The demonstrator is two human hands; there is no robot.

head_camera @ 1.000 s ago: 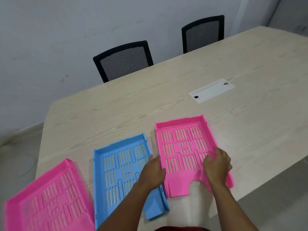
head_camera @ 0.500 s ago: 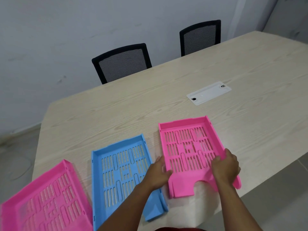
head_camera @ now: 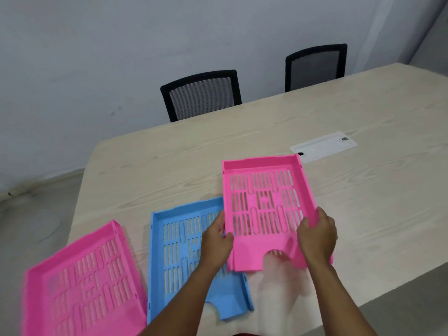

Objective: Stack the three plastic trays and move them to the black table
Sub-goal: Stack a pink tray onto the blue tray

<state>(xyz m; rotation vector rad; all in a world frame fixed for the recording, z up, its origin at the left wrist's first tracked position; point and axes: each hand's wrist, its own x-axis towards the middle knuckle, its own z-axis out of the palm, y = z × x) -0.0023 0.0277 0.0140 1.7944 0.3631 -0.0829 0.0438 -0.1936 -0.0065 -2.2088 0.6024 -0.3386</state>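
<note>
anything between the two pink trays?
Yes, in the head view the blue tray lies flat on the table between the left pink tray and the held pink tray, which overlaps its right edge.

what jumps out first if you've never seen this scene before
Three bright slotted trays on a pale wooden table: a pink tray gripped at its sides by the left hand and right hand, a blue tray beside it, and another pink tray at the left edge. Two black mesh chairs stand behind the table.
</note>
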